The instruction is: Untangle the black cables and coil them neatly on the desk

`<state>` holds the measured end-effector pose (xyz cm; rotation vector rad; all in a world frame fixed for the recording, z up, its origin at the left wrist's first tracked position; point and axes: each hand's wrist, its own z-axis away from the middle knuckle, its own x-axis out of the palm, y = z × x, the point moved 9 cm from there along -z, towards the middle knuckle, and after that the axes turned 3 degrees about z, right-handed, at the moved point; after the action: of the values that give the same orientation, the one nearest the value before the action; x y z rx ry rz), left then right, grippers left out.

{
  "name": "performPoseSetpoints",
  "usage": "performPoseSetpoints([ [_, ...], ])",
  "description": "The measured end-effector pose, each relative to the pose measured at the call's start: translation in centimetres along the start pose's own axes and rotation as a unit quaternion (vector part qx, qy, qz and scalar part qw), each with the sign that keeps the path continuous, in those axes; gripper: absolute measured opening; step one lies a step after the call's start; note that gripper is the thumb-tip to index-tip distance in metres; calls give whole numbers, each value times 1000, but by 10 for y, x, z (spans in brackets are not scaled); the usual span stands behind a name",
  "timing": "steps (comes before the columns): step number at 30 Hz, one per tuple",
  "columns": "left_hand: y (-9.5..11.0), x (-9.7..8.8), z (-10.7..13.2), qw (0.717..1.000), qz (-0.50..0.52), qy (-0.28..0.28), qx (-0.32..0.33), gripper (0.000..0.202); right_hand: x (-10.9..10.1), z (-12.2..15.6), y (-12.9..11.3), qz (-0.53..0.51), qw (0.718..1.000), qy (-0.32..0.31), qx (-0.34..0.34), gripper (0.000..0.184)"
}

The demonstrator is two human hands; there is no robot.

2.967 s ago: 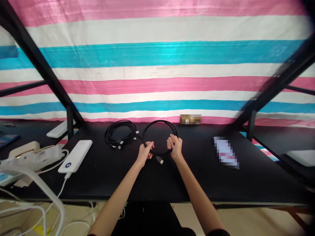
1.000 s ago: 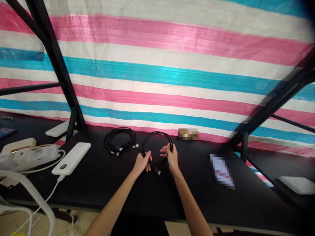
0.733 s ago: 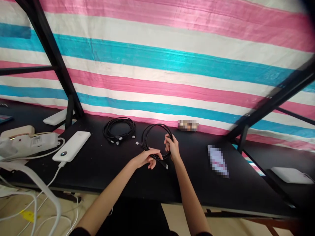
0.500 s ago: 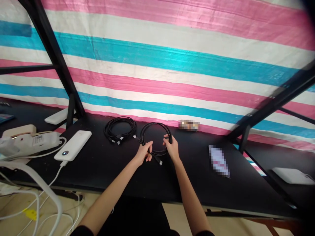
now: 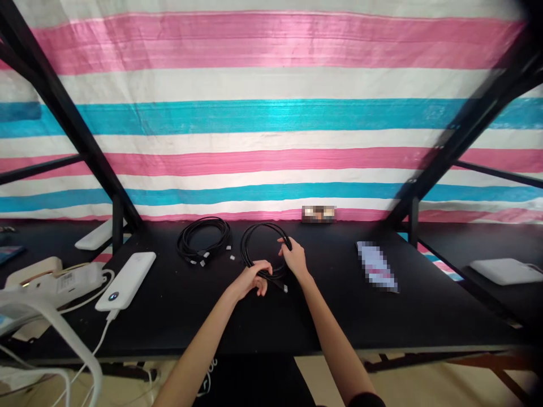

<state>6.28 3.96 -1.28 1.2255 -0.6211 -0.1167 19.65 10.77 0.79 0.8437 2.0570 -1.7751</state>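
A black cable coil lies on the black table in front of me. My left hand curls its fingers over the near side of the coil, close to a loose plug end. My right hand grips the coil's right side with bent fingers. A second coiled black cable bundle with several white-tipped plugs lies just to the left, apart from both hands.
A white power bank with a white lead sits at the left, beside white devices and cables. A blurred card lies to the right, a small blurred object by the striped tarp. Black frame posts stand on either side.
The view tilted and levelled out. My left hand slid right along the coil's near side, and the loose plug end now lies just right of it. My right hand keeps its hold.
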Motion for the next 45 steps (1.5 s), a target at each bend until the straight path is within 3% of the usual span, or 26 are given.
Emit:
performPoseSetpoints([
  [3, -8, 16, 4, 997, -17, -70, -38, 23, 0, -3, 4, 15, 1000, -8, 9, 25],
  [5, -11, 18, 5, 995, 0, -78, -59, 22, 1, -5, 5, 27, 999, -16, 13, 24],
  [11, -11, 1, 10, 994, 79, 49, -49, 24, 11, -3, 10, 52, 995, -86, 25, 24],
  [18, -48, 28, 37, 971, 193, 139, -31, 17, 22, 1, 5, 8, 979, -203, -15, 14],
  [22, -50, 43, 49, 951, 270, 144, -56, 21, 9, 9, 7, -81, 969, -229, -33, 26],
  [25, -45, 68, 60, 935, 330, 83, -99, 32, -20, 20, 15, -141, 971, -192, -34, 36],
  [28, -42, 109, 80, 943, 305, -51, -120, 49, -59, 41, 20, -175, 976, -119, -41, 38],
  [32, -63, 158, 128, 953, 144, -231, -129, 54, -108, 94, 19, -267, 963, -5, -45, 34],
  [34, -84, 168, 155, 950, 46, -270, -150, 49, -122, 131, 26, -327, 943, 54, -26, 31],
  [36, -104, 165, 174, 951, -31, -262, -164, 42, -125, 171, 40, -383, 917, 112, 6, 27],
  [39, -127, 141, 191, 965, -72, -188, -169, 41, -106, 228, 71, -441, 881, 154, 75, 24],
  [42, -137, 108, 202, 982, -63, -104, -148, 44, -70, 267, 100, -453, 861, 120, 197, 30],
  [45, -133, 87, 213, 991, -33, -65, -115, 45, -45, 278, 98, -445, 860, 66, 242, 33],
])
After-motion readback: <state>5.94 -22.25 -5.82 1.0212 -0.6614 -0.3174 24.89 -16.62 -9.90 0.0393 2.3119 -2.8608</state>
